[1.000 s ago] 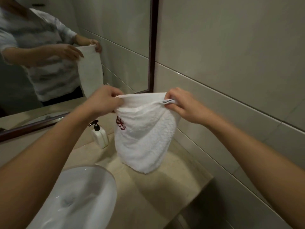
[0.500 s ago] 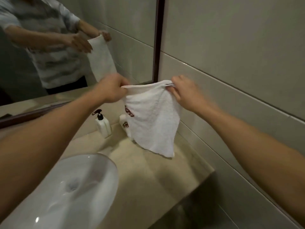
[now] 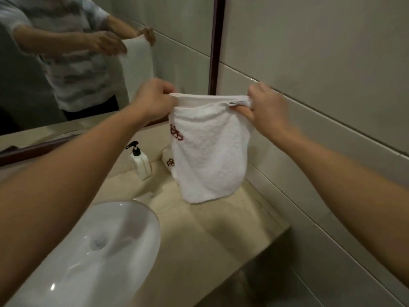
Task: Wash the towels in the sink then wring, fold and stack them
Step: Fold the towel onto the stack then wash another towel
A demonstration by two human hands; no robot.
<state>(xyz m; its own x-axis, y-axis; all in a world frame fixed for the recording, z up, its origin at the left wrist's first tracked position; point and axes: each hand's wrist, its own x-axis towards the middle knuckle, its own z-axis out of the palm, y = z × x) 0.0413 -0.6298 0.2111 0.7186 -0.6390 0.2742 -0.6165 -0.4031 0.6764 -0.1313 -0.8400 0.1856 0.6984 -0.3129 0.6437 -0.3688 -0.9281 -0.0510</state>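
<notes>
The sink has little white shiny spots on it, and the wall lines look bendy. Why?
In the head view, the spots on the sink are glare from a light bouncing off its glossy bowl; the wall's tile lines look bent because the wide-angle lens distorts them; the towel casts a soft shadow on the counter; the reflection in the mirror looks blurry.

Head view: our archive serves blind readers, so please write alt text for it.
Two bare hands, left hand and right hand, hold a white terry towel with red embroidery by its top corners above a beige stone counter, beside a white oval sink and a white pump soap bottle.
</notes>
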